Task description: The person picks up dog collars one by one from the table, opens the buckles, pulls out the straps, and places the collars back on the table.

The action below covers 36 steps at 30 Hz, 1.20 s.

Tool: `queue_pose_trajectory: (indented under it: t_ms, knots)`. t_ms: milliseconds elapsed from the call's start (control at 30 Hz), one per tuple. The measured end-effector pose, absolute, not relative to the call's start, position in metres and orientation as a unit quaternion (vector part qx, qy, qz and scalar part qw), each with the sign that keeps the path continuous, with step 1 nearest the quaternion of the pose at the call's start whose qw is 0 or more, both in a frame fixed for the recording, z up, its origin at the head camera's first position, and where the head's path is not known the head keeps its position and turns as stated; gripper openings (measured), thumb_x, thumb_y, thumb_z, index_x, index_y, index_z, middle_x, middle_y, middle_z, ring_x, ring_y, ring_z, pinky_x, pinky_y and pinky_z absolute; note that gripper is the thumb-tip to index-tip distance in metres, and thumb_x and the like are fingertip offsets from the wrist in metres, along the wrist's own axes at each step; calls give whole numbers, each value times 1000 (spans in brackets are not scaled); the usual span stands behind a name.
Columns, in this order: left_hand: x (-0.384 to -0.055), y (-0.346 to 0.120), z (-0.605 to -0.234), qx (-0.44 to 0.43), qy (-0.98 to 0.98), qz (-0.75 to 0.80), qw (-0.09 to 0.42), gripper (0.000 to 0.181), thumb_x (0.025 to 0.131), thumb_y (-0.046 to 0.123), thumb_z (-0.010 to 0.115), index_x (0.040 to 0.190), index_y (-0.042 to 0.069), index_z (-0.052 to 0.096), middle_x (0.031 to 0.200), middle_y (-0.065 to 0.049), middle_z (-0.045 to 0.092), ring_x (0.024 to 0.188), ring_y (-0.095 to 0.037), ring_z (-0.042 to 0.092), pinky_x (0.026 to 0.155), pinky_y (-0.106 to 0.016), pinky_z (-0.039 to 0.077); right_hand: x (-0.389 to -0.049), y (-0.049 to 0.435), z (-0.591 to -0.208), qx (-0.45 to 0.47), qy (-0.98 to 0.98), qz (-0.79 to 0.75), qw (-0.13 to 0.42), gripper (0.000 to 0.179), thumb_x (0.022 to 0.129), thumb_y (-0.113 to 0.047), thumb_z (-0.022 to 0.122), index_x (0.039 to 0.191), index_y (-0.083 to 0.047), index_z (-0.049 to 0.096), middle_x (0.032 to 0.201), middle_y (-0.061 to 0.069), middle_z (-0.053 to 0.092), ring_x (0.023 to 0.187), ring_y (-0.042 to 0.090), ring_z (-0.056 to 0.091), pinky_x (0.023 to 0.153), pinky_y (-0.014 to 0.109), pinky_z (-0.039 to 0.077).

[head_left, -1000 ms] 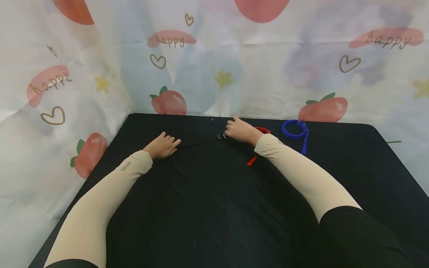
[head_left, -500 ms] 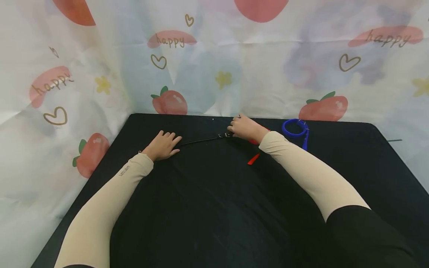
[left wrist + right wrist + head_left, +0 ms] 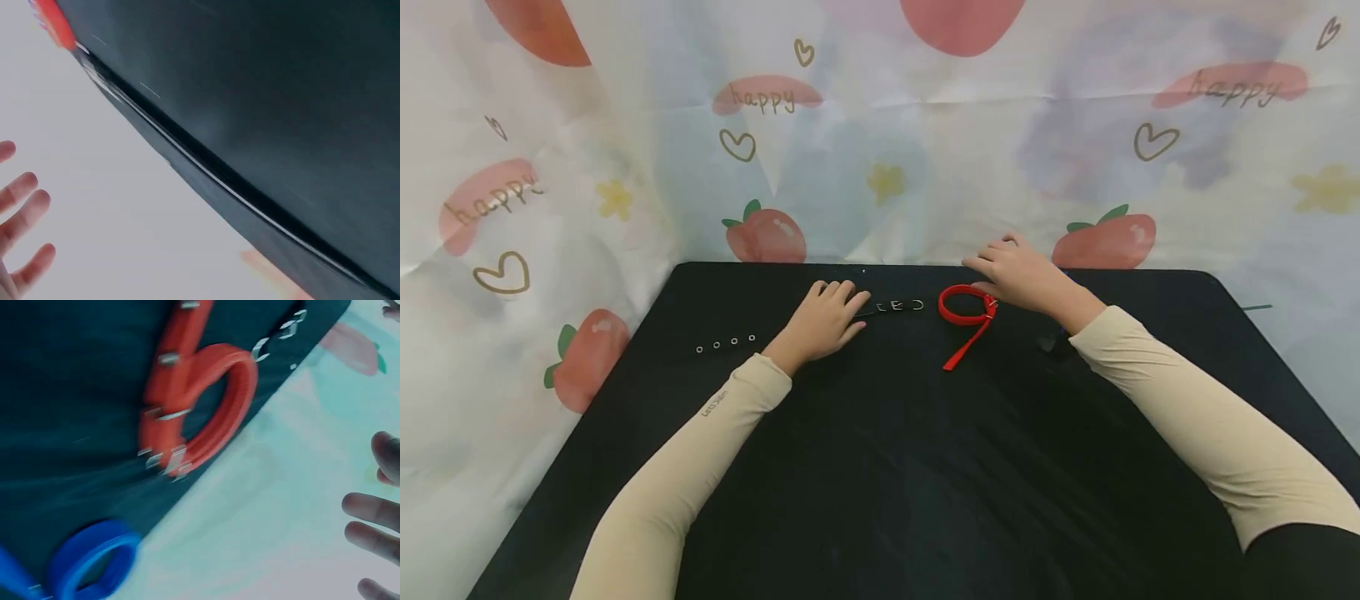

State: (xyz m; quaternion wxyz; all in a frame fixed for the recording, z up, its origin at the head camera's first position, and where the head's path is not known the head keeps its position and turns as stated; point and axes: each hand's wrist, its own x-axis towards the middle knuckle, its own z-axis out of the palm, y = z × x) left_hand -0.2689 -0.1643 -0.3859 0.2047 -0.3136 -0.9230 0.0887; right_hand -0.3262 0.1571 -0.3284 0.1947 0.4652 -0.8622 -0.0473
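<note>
Blk strap [image 3: 887,307] lies nr the far edge of the worktop [image 3: 880,467], twd its far L corner. L hand [image 3: 820,323] is over it, fingers spread, no grip; contact can't tell. R hand [image 3: 1026,277] hangs by red collar [image 3: 958,319], also nr far edge, fingers loose, nothing held. Risk imo: R wrist sweeping sideways cd knock blue collar [image 3: 87,540] off far edge; L palm dragging cd skew strap.
</note>
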Motion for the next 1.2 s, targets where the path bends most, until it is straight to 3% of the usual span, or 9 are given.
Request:
queue_pose_trajectory:
  t_ms: [267, 567, 767, 967, 1200]
  knots:
    - [-284, -93, -391, -369, -911, 95, 160, 35, 93, 31, 56, 123, 13, 52, 117, -8, 53, 102, -23, 53, 89, -37, 44, -325, 190, -363, 468, -861, -72, 187, 36, 77, -21, 76, 108, -5, 68, 92, 13, 68, 90, 30, 62, 84, 52, 45]
    - [-317, -38, -410, -379, -909, 147, 93, 24, 100, 22, 42, 117, 14, 57, 116, -5, 57, 105, -20, 55, 87, -32, 46, -336, 184, -399, 482, -857, -83, 165, 32, 75, -20, 78, 103, -8, 68, 98, 11, 68, 91, 28, 61, 82, 48, 47]
    - [-325, -19, -411, -388, -901, 184, 52, 25, 100, 21, 43, 115, 20, 63, 112, 1, 64, 104, -17, 56, 88, -31, 44, -337, 179, -407, 505, -846, -86, 148, 23, 76, -14, 76, 98, -10, 69, 100, 8, 68, 93, 27, 60, 81, 46, 45]
    - [-325, -16, -407, -406, -891, 191, 73, 22, 99, 21, 46, 108, 23, 66, 106, 5, 67, 95, -14, 58, 84, -29, 40, -336, 181, -408, 503, -844, -99, 156, 8, 80, -11, 71, 88, -12, 69, 93, 5, 68, 86, 25, 57, 75, 41, 42]
    - [-310, -30, -394, -456, -867, 162, 117, 18, 97, 22, 50, 104, 24, 66, 101, 8, 66, 95, -11, 58, 90, -27, 41, -318, 195, -396, 515, -836, -70, 174, 14, 77, -13, 75, 91, -13, 71, 95, 4, 70, 90, 24, 59, 78, 39, 45]
